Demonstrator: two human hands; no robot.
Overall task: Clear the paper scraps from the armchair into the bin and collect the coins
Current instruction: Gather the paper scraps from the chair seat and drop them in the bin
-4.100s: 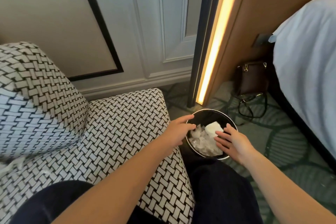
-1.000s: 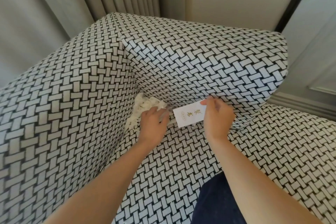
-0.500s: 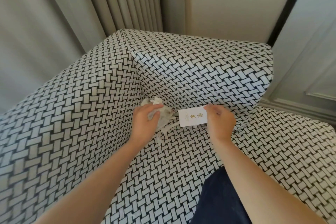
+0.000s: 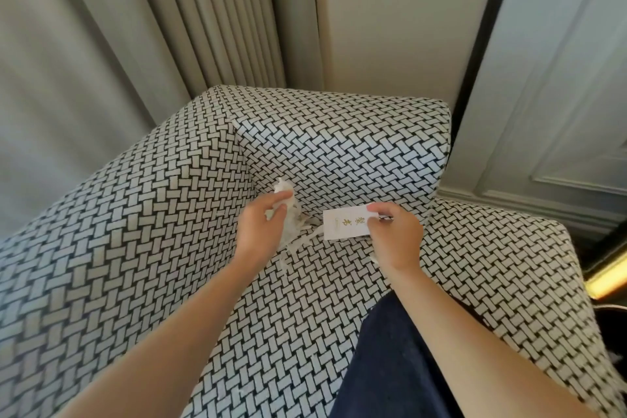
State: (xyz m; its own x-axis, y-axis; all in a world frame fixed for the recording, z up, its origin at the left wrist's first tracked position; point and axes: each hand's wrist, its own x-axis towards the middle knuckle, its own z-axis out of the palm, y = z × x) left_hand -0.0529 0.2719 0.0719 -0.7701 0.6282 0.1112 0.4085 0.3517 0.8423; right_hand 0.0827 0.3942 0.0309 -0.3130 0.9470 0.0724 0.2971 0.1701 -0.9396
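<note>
Left hand (image 4: pixel 261 227) bunches soft, featherlight paper scraps (image 4: pixel 288 210); right hand (image 4: pixel 395 234) pinches stiff card (image 4: pixel 344 224) edge. Strands below probably loose.

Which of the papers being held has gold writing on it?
The flat white card pinched in the right hand. The left hand holds crumpled white paper scraps, wrinkled and plain, with no writing showing.
</note>
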